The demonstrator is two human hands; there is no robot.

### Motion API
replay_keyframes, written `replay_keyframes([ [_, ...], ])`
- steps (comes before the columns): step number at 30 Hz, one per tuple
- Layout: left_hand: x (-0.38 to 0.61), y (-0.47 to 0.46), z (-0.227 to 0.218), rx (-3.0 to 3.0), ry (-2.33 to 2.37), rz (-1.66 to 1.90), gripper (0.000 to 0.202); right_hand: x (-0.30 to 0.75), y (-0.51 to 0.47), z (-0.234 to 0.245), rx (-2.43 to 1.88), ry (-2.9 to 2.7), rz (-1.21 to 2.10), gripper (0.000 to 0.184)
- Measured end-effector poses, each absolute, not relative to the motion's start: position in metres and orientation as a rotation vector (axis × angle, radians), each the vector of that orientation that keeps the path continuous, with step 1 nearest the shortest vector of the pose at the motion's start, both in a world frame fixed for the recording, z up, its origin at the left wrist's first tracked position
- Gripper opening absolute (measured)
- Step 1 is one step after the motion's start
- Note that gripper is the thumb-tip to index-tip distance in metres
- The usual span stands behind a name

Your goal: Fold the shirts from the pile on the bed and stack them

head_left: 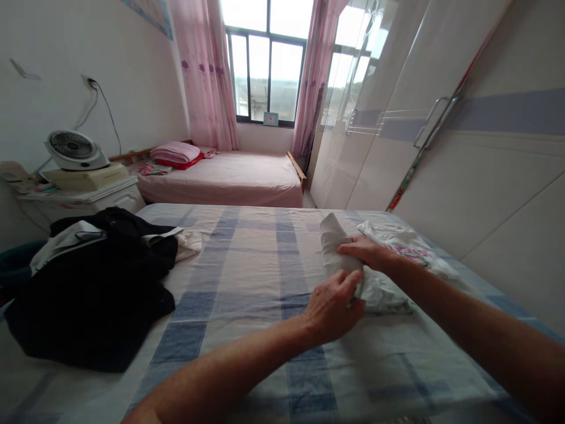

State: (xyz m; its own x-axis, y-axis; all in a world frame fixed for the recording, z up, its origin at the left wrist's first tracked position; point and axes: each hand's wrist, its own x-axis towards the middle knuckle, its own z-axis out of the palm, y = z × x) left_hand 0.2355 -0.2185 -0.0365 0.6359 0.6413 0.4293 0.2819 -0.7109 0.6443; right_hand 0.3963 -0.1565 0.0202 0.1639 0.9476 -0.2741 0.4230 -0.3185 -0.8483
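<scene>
a tall, glossy wardrobe (362, 135) fills the right side, its pale doors crossed by a mauve band. the near bed (247, 288) carries a pale sheet with broad blue stripes. beyond it, on the far side, a second bed (247, 171) in pink stands before a window (265, 76), with a pink curtain (203, 76) hanging to the window's left. on the left of the near bed lies a big heap of black clothes (97, 294), with white pieces showing at its edges. further left and far, a white cabinet (117, 197) bears a box, and on that box sits a small fan (75, 150).

on the right of the near bed, a white garment with pink print (392, 238) lies partly behind the right forearm, and a folded white garment (384, 294) lies nearer, just beside the hands. the light grey cloth (331, 238), gathered into a narrow fold, lies left of both. the left hand (335, 306) grasps its near end; the right hand (364, 250) grips its right edge, thumb on top.
</scene>
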Motion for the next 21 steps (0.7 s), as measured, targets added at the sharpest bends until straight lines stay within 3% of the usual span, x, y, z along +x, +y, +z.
replay_keyframes([
  [4, 0.212, -0.220, -0.033, 2.250, 0.511, 0.907, 0.028, 0.404, -0.138, 0.065, -1.611, -0.973, 1.042, 0.009],
  [8, 0.203, -0.208, -0.032, 2.025, 0.468, 0.787, 0.035, 0.399, -0.109, 0.121, -1.271, -0.798, 0.933, 0.013],
  [11, 0.204, -0.187, -0.033, 1.618, 0.516, 0.828, 0.050, 0.387, -0.098, 0.135, -1.018, -0.707, 0.921, 0.013],
  [14, 0.195, -0.163, -0.032, 1.127, 0.557, 0.919, 0.064, 0.369, -0.108, 0.104, -0.865, -0.624, 0.935, 0.015],
  [17, 0.174, -0.143, -0.033, 0.700, 0.570, 0.984, 0.070, 0.356, -0.141, 0.039, -0.932, -0.532, 1.120, 0.019],
  [19, 0.160, -0.136, -0.037, 0.520, 0.672, 0.956, 0.064, 0.356, -0.171, -0.003, -1.155, -0.492, 1.412, 0.015],
  [21, 0.151, -0.133, -0.042, 0.428, 0.834, 0.916, 0.044, 0.362, -0.199, -0.029, -1.372, -0.572, 1.656, 0.017],
])
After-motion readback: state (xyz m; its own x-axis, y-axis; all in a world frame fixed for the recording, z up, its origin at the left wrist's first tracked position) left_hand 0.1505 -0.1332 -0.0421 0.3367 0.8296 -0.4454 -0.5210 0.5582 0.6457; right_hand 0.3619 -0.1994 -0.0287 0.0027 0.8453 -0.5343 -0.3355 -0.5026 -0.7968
